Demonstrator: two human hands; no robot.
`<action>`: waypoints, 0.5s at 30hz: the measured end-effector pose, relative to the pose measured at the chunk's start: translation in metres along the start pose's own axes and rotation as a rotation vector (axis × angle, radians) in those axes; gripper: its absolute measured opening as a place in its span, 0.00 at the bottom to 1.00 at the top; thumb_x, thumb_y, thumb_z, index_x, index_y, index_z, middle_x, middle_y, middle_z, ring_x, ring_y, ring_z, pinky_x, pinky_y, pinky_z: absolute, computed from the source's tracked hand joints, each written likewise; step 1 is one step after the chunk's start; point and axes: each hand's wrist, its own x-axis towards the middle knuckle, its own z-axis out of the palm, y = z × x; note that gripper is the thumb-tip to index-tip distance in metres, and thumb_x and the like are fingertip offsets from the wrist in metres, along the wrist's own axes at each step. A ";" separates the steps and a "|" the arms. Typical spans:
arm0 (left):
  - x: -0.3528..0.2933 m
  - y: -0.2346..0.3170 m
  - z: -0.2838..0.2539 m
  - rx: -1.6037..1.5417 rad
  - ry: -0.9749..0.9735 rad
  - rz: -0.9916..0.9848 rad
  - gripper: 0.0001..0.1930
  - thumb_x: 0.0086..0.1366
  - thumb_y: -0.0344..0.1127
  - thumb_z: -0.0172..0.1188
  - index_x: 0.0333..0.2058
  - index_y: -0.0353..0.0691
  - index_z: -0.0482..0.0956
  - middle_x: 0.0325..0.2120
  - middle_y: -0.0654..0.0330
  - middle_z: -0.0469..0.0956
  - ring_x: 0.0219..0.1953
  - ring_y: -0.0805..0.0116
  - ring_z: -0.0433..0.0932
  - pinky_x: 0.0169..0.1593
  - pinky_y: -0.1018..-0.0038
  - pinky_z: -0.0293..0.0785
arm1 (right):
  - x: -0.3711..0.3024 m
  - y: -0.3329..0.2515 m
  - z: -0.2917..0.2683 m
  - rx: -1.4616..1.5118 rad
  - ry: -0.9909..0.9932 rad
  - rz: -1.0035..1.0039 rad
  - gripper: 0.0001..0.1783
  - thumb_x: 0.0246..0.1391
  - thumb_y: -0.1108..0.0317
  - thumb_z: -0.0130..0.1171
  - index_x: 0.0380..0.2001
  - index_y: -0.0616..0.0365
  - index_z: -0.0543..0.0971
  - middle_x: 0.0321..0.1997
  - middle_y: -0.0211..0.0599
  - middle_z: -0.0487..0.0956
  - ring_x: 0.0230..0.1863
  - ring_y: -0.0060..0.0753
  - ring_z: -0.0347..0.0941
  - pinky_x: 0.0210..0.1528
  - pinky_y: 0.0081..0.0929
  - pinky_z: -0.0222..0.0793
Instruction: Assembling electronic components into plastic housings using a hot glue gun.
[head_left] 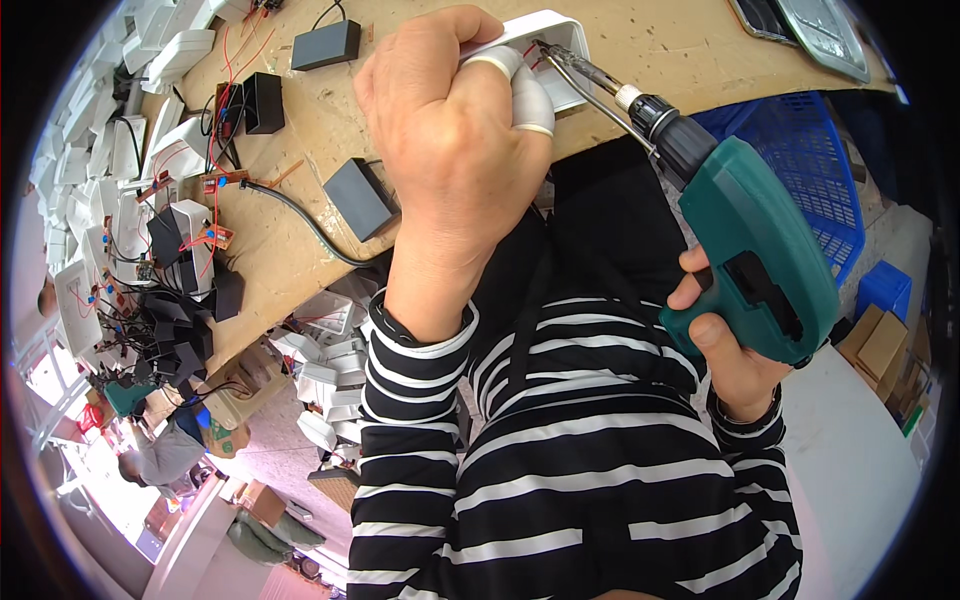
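Observation:
My left hand [445, 135] is curled closed at the near left of a white plastic housing [545, 24], gripping its edge. White finger cots cover two of its fingers; the thumb and fingertips are mostly hidden. From the right, my right hand [735, 355] holds a green soldering gun [765, 225] by its handle, one finger at the trigger. The gun's metal tip and a thin side tube meet inside the housing, close to red wire. A black box [361, 198] lies on the worktable [285, 180] beside my left wrist.
Another black box [326, 46] lies farther back. To the left are small circuit boards [218, 236] with red wires, a heap of black boxes [175, 340] and piled white housings [180, 55]. A blue plastic basket [815, 170] stands below the table at right, near cardboard boxes [880, 350].

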 end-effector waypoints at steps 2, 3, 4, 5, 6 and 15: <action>0.000 0.001 0.000 0.005 -0.001 -0.004 0.06 0.38 0.21 0.58 0.20 0.33 0.77 0.28 0.59 0.74 0.28 0.67 0.71 0.30 0.76 0.68 | -0.002 0.001 -0.003 -0.027 -0.009 -0.003 0.26 0.43 0.67 0.62 0.45 0.69 0.67 0.35 0.46 0.73 0.28 0.31 0.72 0.31 0.25 0.71; 0.000 0.001 -0.001 0.009 -0.003 -0.007 0.06 0.38 0.21 0.58 0.20 0.33 0.77 0.28 0.59 0.74 0.28 0.67 0.71 0.30 0.76 0.68 | -0.004 0.001 -0.004 -0.047 -0.022 0.014 0.26 0.43 0.67 0.62 0.44 0.69 0.67 0.36 0.46 0.73 0.28 0.31 0.72 0.31 0.25 0.71; 0.000 0.001 -0.001 0.009 -0.002 -0.007 0.06 0.38 0.21 0.58 0.20 0.33 0.77 0.28 0.59 0.74 0.28 0.67 0.71 0.30 0.76 0.68 | -0.004 0.000 -0.005 -0.068 -0.034 0.032 0.26 0.43 0.67 0.62 0.44 0.69 0.67 0.36 0.46 0.73 0.28 0.30 0.72 0.31 0.25 0.72; 0.000 0.000 -0.001 0.012 -0.002 0.000 0.06 0.38 0.21 0.58 0.20 0.33 0.77 0.28 0.59 0.74 0.28 0.67 0.71 0.30 0.76 0.68 | -0.003 0.000 -0.004 -0.068 -0.034 0.031 0.26 0.43 0.67 0.62 0.44 0.69 0.67 0.36 0.46 0.73 0.28 0.30 0.72 0.31 0.25 0.72; 0.000 0.000 -0.001 0.014 -0.001 0.006 0.06 0.38 0.21 0.59 0.20 0.33 0.77 0.28 0.59 0.74 0.28 0.67 0.71 0.30 0.76 0.68 | -0.001 -0.001 -0.002 -0.062 -0.036 0.012 0.26 0.43 0.67 0.62 0.44 0.69 0.67 0.36 0.46 0.73 0.28 0.30 0.72 0.31 0.25 0.72; 0.000 0.002 -0.001 -0.001 -0.012 -0.046 0.06 0.38 0.21 0.58 0.20 0.33 0.77 0.28 0.59 0.74 0.27 0.67 0.71 0.29 0.76 0.68 | -0.004 -0.001 -0.001 -0.057 -0.020 0.019 0.28 0.44 0.66 0.62 0.46 0.69 0.66 0.37 0.46 0.73 0.29 0.30 0.73 0.31 0.25 0.72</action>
